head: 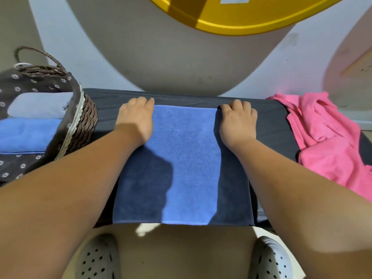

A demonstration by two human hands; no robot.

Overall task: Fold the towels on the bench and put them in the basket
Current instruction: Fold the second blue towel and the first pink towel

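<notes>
The blue towel (187, 158) lies flat across the middle of the bench (267, 121), its near hem right at the bench's near edge. The left hand (135, 117) sits at the towel's far-left corner and the right hand (238, 121) at the far-right one. Both have their fingers curled down, but the fingertips are hidden, so whether they pinch the cloth cannot be told.

The likely trouble is an uneven fold: if one corner is held and the other slips, the far edge will come over skewed. A pull toward the person could also drag the whole towel off the near edge, since little holds it there.

There is open bench on both sides of the towel, though not much. The basket (84, 117) stands near on the left with folded towels (30, 133) already inside, and the crumpled pink towel (326, 141) lies to the right, apart from the blue one.
</notes>
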